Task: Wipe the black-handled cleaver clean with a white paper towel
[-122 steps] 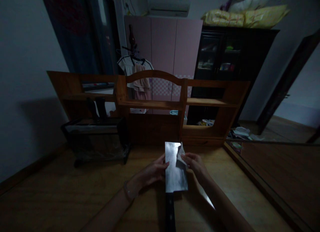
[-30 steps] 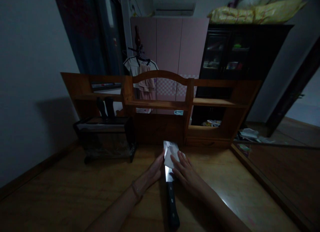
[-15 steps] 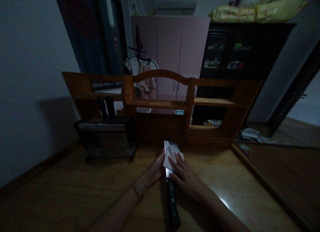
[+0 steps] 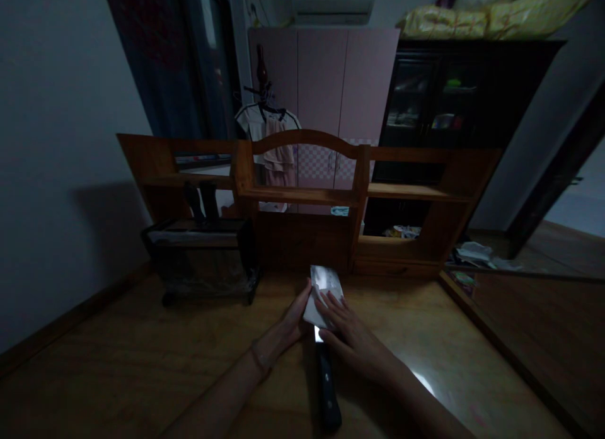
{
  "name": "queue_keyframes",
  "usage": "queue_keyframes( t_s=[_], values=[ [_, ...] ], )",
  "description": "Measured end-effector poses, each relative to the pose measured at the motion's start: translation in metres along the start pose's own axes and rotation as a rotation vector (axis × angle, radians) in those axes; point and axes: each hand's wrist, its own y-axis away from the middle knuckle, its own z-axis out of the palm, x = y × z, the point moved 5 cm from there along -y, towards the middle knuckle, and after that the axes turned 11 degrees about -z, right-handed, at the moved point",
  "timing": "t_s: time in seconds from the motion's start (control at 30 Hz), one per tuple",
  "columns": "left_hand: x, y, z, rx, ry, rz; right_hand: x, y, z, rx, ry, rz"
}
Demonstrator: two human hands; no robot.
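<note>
A cleaver [image 4: 323, 281] with a wide shiny blade and a black handle [image 4: 328, 385] lies on the wooden table [image 4: 142, 363], its blade pointing away from me. My right hand [image 4: 347, 332] lies flat on the blade, fingers stretched out, pressing a white tissue [image 4: 312, 310] against the steel. Against the blade's left edge rests my left hand [image 4: 293, 319], its fingers straight and holding the blade steady. A thin bracelet circles my left wrist.
A dark knife block rack [image 4: 201, 256] with two black handles sticking up stands at the left back of the table. Behind the cleaver rises a wooden shelf unit [image 4: 307, 199]. A pink wardrobe and a dark cabinet stand further back. The table's right edge [image 4: 501, 351] drops off.
Four seconds ago the blade lay broad and bare with the tissue pinched at its right edge; now my right hand covers it, and has slid the tissue slightly toward the handle.
</note>
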Motion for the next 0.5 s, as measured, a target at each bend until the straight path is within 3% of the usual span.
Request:
queue_keyframes(
  t_s=[0.17,0.37,0.5],
  values=[
    [-0.0014,0.0006,-0.0005,-0.011,-0.020,-0.032,-0.0014,0.0013,0.0007,-0.009,-0.010,0.005],
    [-0.0025,0.0030,-0.0064,0.090,0.011,-0.060,-0.0077,0.0005,-0.0010,-0.056,0.002,-0.043],
    [-0.0021,0.0015,-0.0070,0.094,0.000,-0.040,-0.0069,0.0000,-0.0035,-0.063,0.027,-0.048]
  ],
)
